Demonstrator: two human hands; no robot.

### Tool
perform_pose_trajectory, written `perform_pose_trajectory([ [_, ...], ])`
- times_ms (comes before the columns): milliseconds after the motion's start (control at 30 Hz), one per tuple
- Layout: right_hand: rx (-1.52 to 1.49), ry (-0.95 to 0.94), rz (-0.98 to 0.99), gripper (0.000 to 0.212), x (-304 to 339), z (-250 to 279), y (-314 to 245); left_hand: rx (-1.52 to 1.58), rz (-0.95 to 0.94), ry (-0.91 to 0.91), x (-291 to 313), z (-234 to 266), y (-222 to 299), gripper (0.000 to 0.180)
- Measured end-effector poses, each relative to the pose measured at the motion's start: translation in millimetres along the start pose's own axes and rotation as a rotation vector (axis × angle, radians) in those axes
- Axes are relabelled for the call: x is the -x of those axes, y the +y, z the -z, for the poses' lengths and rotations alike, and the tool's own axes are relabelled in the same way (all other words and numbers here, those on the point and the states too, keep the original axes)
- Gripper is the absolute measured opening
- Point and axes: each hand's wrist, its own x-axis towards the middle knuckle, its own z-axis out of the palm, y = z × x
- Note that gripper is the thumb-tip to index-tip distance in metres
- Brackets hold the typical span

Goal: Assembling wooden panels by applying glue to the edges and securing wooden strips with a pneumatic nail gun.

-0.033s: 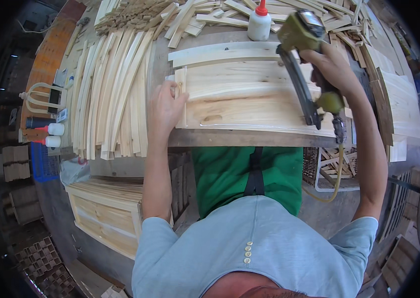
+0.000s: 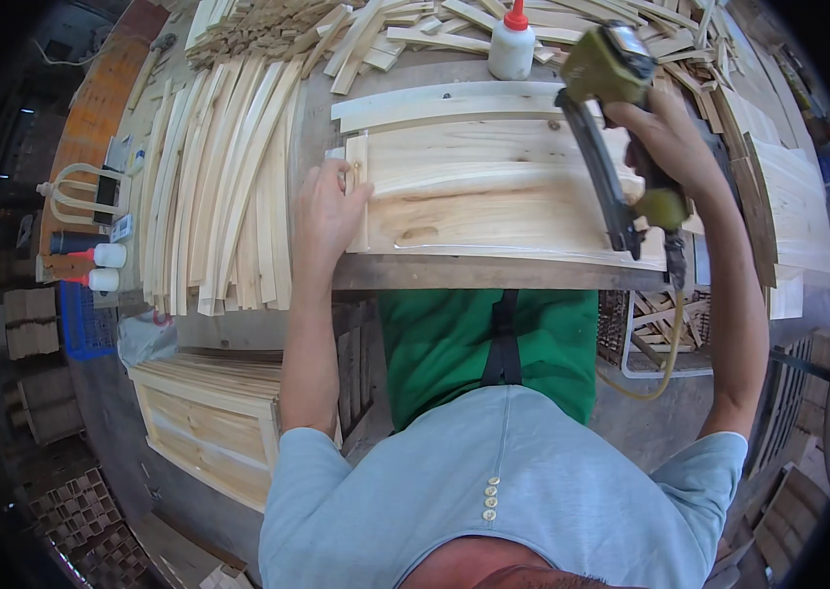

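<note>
A pale wooden panel (image 2: 493,187) lies flat at the front of the workbench. A short wooden strip (image 2: 357,196) runs along its left end, and a longer strip (image 2: 454,104) lies along its far edge. My left hand (image 2: 329,211) grips the short strip, thumb on its right side and fingers at its left. In my right hand (image 2: 665,137) is an olive-green pneumatic nail gun (image 2: 611,128), held by its grip over the panel's right part. Its dark magazine slants toward me. From its handle hangs a yellow air hose (image 2: 675,334).
A white glue bottle (image 2: 512,44) with a red cap stands behind the panel. Long wooden strips (image 2: 229,187) are stacked at left, with loose strips piled along the back. More boards (image 2: 793,206) lie at right. Framed panels (image 2: 209,412) stand below on the left; a crate (image 2: 621,334) holds offcuts.
My right hand and the nail gun have shifted slightly to the right. My left hand stays on the short strip.
</note>
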Motion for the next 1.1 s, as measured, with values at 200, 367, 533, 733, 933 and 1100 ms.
perform_pose_trajectory([
  [200,-0.036,0.181,-0.164,0.028,62.6,40.5,12.3,-0.068,-0.107,0.117,-12.2,-14.6,-5.8,0.039],
  [367,-0.078,0.24,-0.28,0.027,92.2,72.4,46.2,-0.068,-0.062,0.032,-16.6,-14.5,-1.8,0.037],
  [533,-0.125,0.279,-0.305,0.028,99.6,79.4,66.7,-0.044,-0.146,0.083,-14.9,-19.4,30.3,0.034],
  [733,-0.124,0.18,-0.355,0.03,96.3,85.9,79.3,0.174,-0.757,0.014,-63.8,-87.1,141.0,0.025],
  [933,-0.173,0.224,-0.332,0.027,97.0,81.0,68.1,0.03,-0.972,0.147,-156.3,-156.4,237.4,0.019],
  [1100,-0.144,0.229,-0.361,0.029,97.8,82.0,72.6,-0.194,-0.937,0.258,-202.3,-176.7,259.8,0.015],
])
